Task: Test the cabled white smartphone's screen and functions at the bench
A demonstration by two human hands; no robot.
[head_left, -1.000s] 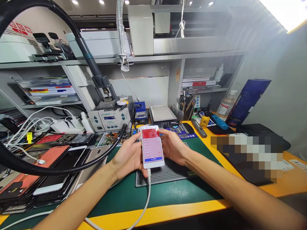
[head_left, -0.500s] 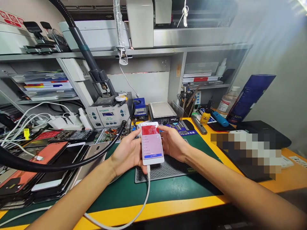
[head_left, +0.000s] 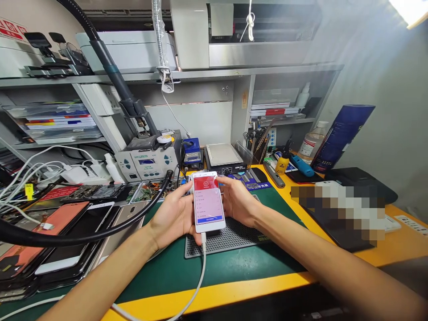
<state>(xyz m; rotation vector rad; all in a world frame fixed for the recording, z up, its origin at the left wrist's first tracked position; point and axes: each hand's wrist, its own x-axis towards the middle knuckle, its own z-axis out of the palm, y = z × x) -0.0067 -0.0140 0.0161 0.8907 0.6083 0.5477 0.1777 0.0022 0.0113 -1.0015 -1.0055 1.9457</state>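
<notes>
The white phone is at the centre of the frame, held above the grey perforated mat on the bench. The left hand grips its left edge and supports it from behind; the right hand has its thumb at the upper right corner, but whether its partly hidden fingers grip cannot be told. Completed: the white cable is seated in the lower end, and the display is lit, showing a red header, list and blue bar. No finger covers the bar; list status is illegible.
</notes>
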